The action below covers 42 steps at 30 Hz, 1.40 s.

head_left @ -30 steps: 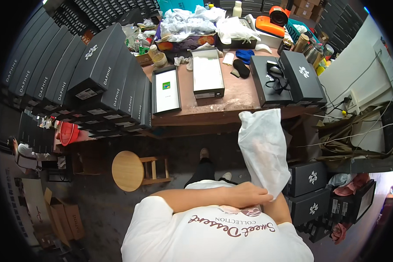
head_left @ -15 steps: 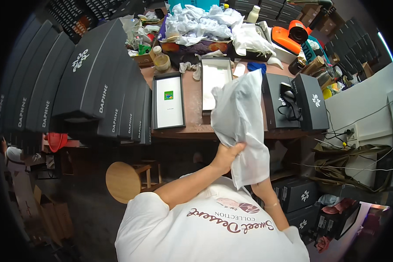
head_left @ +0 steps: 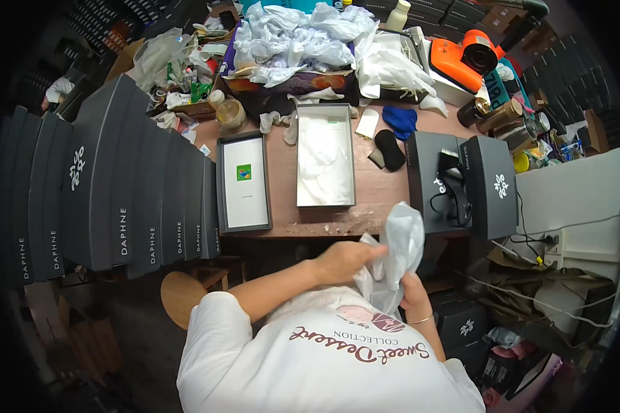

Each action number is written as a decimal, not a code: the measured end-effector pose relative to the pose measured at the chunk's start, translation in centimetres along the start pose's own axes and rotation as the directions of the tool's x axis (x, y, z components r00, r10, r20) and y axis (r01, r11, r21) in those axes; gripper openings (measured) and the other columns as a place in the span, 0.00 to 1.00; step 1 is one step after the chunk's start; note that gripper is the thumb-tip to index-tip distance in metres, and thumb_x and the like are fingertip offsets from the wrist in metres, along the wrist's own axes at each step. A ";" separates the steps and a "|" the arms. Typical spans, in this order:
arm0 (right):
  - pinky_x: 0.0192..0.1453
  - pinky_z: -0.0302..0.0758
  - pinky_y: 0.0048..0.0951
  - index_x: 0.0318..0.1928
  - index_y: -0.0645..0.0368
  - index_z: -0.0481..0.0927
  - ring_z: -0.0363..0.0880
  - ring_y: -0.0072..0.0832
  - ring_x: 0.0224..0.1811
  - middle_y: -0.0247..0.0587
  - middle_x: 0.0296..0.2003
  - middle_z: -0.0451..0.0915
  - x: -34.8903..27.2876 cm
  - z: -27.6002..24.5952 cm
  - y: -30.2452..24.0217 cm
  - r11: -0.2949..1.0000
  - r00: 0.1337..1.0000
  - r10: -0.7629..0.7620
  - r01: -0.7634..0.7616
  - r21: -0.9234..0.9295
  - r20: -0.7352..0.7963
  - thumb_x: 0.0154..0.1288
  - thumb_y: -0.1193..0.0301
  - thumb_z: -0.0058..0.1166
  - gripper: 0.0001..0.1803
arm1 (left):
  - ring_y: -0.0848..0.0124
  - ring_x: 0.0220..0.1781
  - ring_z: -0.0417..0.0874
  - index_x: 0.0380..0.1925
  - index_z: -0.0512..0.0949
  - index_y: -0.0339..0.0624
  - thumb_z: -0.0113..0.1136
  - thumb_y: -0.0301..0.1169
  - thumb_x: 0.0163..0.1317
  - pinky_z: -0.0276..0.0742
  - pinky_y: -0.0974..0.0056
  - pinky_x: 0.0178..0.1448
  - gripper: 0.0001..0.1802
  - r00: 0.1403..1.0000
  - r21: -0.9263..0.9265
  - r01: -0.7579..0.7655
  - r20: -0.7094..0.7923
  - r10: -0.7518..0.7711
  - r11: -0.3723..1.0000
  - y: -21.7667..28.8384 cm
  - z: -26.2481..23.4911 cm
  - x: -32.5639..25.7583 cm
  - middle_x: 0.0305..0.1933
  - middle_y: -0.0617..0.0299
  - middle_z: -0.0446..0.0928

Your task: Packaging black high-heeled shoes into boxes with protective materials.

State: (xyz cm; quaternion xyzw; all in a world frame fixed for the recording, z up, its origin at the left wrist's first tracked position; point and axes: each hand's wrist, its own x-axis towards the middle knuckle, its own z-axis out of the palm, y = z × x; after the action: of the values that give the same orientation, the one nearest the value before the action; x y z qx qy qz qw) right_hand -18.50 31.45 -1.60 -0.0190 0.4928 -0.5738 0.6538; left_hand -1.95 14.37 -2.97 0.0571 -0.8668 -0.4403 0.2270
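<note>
In front of my chest, both hands work on a thin white bag, bunched and partly folded. My left hand closes on its left side, fingers pinched into the material. From below, my right hand wraps round its lower right edge; some of its fingers are behind the material. Whether anything lies inside the bag is hidden. On the table ahead is an open dark box lined with white tissue paper. To its left rests a dark lid, white inside with a small green card.
Dark shoeboxes stand in a row at the left. At the right, a black strap lies on a dark box. Near it are a black oval object and blue cloth. Behind sit crumpled white bags and an orange dryer.
The white bag has come down toward my chest, going from hanging long to bunched and shorter. My right hand shows more now. The black oval object has come into sight.
</note>
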 end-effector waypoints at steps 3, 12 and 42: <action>0.55 0.74 0.32 0.62 0.64 0.67 0.76 0.29 0.51 0.38 0.52 0.76 2.8 -0.4 -2.9 0.994 0.999 -0.014 0.010 0.112 0.038 0.65 0.67 0.54 0.27 | 0.54 0.49 0.76 0.65 0.62 0.42 0.72 0.44 0.46 0.72 0.55 0.53 0.47 0.901 0.195 0.414 0.048 -0.430 0.889 -3.2 -7.3 1.7 0.45 0.50 0.76; 0.56 0.73 0.31 0.60 0.63 0.67 0.75 0.28 0.52 0.38 0.51 0.75 4.2 -2.5 -10.9 0.979 0.990 -0.121 0.130 -0.159 0.066 0.60 0.65 0.56 0.29 | 0.55 0.32 0.79 0.31 0.77 0.41 0.54 0.36 0.64 0.55 0.44 0.72 0.10 0.889 0.397 0.307 0.206 -0.410 0.865 -6.6 -14.4 4.5 0.23 0.53 0.76; 0.57 0.72 0.35 0.63 0.62 0.64 0.74 0.31 0.53 0.39 0.52 0.73 10.0 1.3 -11.4 0.958 0.968 -0.249 0.250 -0.141 0.028 0.62 0.61 0.58 0.33 | 0.57 0.47 0.81 0.45 0.78 0.43 0.57 0.38 0.61 0.67 0.50 0.60 0.15 0.756 0.355 0.303 0.475 -0.450 0.884 -9.8 -9.9 0.9 0.41 0.50 0.80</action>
State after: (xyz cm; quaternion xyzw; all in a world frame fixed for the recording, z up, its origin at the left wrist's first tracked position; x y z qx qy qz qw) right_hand -27.44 19.20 -0.44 -0.1308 0.5230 -0.6147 0.5758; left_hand 0.59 0.87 -5.40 0.1331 -0.9142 -0.3592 -0.1321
